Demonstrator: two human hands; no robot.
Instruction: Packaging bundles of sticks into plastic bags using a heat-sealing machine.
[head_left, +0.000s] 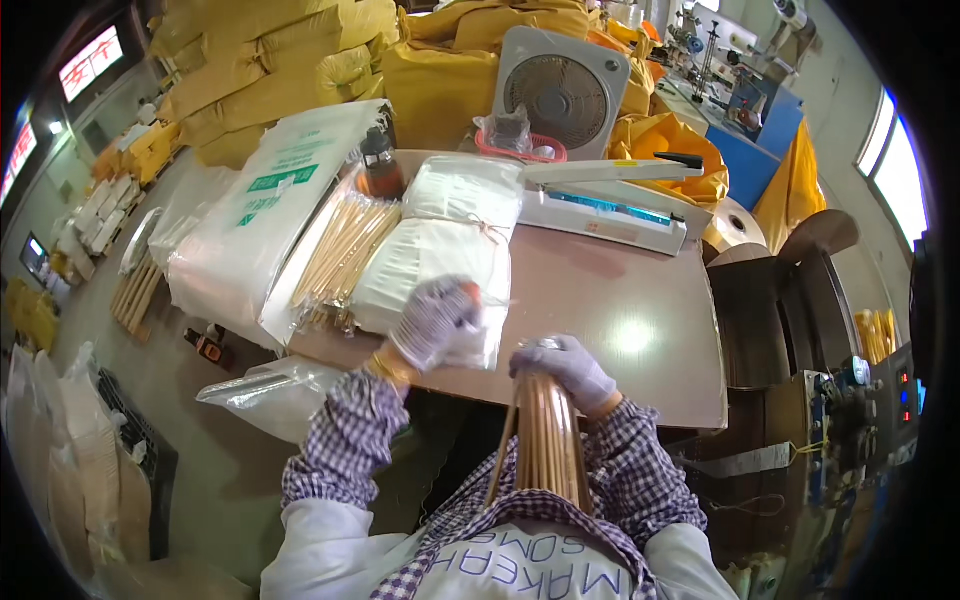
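Observation:
My left hand (435,322), in a striped glove with a bare fingertip showing, is curled over the near edge of a stack of clear-white plastic bags (440,262) tied with string. Its fingers are closed; a thin clear glint shows beside them, but what they pinch cannot be made out. Close to my body, my right hand (568,370), also gloved, wraps the top of an upright bundle of thin wooden sticks (548,445). The lower end of this bundle is hidden behind my apron's checked edge. One stick stands slightly apart on its left side.
Bagged wooden sticks (345,245) lie left of the stack, beside a large white plastic sack (250,215). On the table (620,310) stand a heat sealer (610,215), a pink basket (520,150) and a box fan (560,95). A dark metal machine (750,310) adjoins the right edge.

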